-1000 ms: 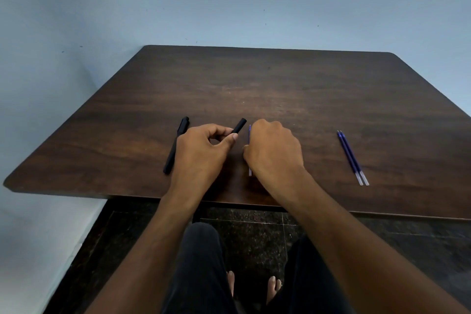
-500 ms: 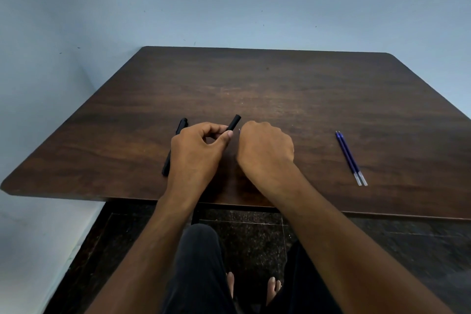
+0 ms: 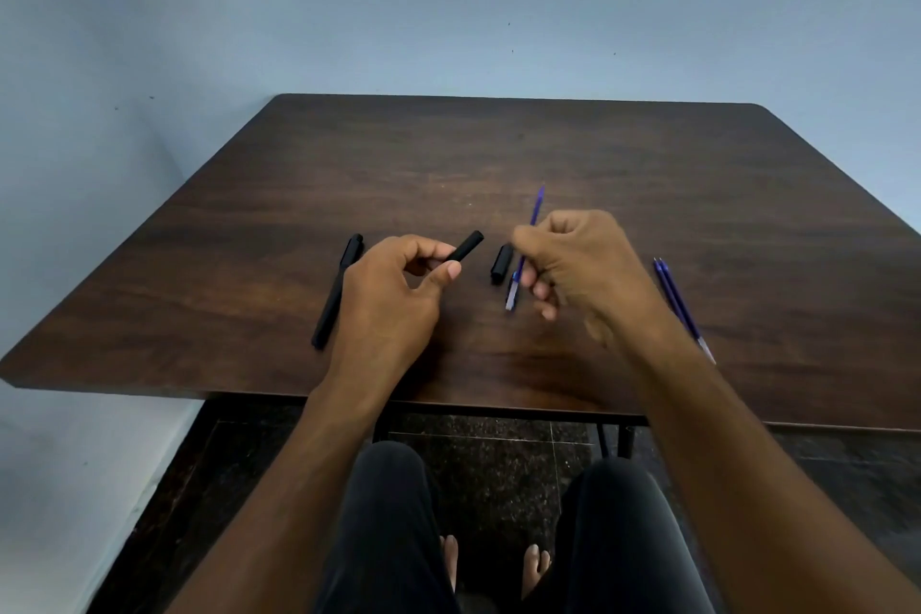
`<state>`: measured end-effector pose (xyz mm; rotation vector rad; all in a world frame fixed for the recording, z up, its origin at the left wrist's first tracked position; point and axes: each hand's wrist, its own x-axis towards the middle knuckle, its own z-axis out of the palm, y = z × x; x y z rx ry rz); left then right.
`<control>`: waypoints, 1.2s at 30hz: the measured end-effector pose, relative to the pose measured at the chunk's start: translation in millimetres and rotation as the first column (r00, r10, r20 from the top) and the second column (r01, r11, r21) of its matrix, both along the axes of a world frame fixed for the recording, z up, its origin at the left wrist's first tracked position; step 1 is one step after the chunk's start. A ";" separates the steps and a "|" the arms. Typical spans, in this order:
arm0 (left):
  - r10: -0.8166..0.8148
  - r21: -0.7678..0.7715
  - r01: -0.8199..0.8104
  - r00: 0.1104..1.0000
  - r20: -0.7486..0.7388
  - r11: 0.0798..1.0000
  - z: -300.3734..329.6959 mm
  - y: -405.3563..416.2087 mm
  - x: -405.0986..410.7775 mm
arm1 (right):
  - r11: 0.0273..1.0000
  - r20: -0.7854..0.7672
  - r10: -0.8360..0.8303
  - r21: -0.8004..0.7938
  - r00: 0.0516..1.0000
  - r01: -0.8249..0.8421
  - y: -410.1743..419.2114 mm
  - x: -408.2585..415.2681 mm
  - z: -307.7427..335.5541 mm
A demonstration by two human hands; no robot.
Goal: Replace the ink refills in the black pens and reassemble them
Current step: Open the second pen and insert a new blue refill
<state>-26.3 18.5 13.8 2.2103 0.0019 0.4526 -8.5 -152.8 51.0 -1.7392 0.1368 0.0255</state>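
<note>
— So, what is held by each hand?

— A black pen barrel (image 3: 466, 247) is gripped by the left hand (image 3: 393, 294), fingers curled round its near part and the thumb laid along it. Its long axis is tilted, the free end pointed up, away and to the right, toward the right hand (image 3: 580, 264). A blue refill (image 3: 521, 264) is pinched by the right hand's curled fingers (image 3: 540, 287); its long axis is steep, the dark blue end raised away from the person and the pale end pointed down toward the worktop (image 3: 648, 194).

— Is anything seated inside the barrel?

— That cannot be told: the open end is not seen into. The refill is outside it, well clear of the barrel's end.

— What lies near the fingers?

— A short black pen piece (image 3: 502, 264) is lain on the worktop just left of the right fingers, between the two hands. A whole black pen (image 3: 339, 297) is lain just left of the left hand, its long axis running away from the person. Two spare blue refills (image 3: 680, 302) are lain side by side to the right of the right hand, partly hidden by the forearm.
</note>
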 end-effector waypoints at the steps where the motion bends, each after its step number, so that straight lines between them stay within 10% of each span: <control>1: -0.007 0.007 0.007 1.000 0.004 1.000 -0.6 -0.9 0.0 | 0.998 0.031 -0.015 0.069 0.999 0.012 -5.1 0.6 0.8; 11: -0.072 0.012 0.072 0.997 0.012 0.997 -1.0 -10.6 -6.3 | 0.899 0.218 -0.235 0.418 0.947 0.127 -20.6 3.9 0.3; 36: -0.095 0.020 0.095 0.995 0.004 0.995 3.5 -13.3 -5.7 | 0.930 0.217 -0.184 0.353 0.959 0.099 -11.9 6.2 -11.8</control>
